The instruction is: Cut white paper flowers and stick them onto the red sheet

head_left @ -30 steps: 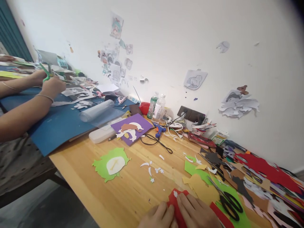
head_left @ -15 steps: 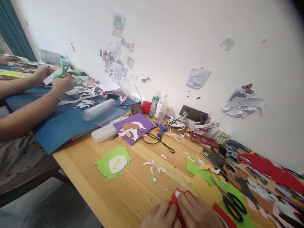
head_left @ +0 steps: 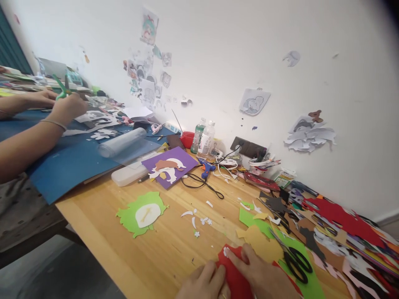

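One red piece (head_left: 234, 272), near edge, right of centre. Left hand (head_left: 204, 282): fingers bunched at its left edge, can't tell if pinching. Right hand (head_left: 264, 272): index extended, tip at small white cutout (head_left: 225, 251) on the red; thumb hidden, grip unclear. Black-handled scissors (head_left: 288, 252) to the right, green cutout (head_left: 128, 216) farther left.
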`<state>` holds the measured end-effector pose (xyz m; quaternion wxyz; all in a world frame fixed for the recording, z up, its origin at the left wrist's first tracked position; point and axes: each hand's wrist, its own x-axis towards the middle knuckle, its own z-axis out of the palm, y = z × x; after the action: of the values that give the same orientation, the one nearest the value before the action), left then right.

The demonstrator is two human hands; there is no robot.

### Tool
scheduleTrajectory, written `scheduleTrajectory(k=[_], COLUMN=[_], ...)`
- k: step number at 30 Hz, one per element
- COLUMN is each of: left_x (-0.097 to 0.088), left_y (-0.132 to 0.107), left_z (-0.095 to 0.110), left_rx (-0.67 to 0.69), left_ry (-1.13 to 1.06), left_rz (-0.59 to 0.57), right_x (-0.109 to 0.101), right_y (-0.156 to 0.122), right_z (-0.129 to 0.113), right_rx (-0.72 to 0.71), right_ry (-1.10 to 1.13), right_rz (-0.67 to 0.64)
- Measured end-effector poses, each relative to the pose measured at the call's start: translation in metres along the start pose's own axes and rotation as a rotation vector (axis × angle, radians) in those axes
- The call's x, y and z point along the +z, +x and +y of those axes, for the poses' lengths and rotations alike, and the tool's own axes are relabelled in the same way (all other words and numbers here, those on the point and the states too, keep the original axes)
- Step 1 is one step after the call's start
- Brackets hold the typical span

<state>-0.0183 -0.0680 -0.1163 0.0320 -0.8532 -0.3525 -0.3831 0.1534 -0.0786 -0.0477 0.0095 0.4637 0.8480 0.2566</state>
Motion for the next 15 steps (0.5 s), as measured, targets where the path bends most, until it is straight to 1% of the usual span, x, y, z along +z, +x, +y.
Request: scheduleTrajectory(k=[2,4,7,9,12,15], left_x=[-0.002,-0.007,-0.016,-0.02,-0.019,-0.014], left_y=[0.002,0.004,0.008,0.009,0.008,0.007], left_z=[-0.001,-0.001,-0.002,-0.002,-0.002,0.0], left_rx=[0.021,0.076,0.197,0.231,0.205,0.122], left_ry=[0.018,0.048,0.091,0.105,0.091,0.065], left_rz=[-0.007,-0.03,-0.096,-0.127,-0.122,-0.067], right_x=[-0.003,-0.003,0.002,0.008,0.012,0.011], right_y=[0.004,0.006,0.004,0.0,-0.005,-0.006], right_z=[-0.001,-0.001,0.0,0.0,0.0,0.0], right_rx=[0.034,0.061,0.07,0.082,0.089,0.084], right_ry=[0.001,0.015,0.052,0.076,0.095,0.115], right_rz=[-0.028,-0.025,-0.024,-0.041,-0.045,-0.031])
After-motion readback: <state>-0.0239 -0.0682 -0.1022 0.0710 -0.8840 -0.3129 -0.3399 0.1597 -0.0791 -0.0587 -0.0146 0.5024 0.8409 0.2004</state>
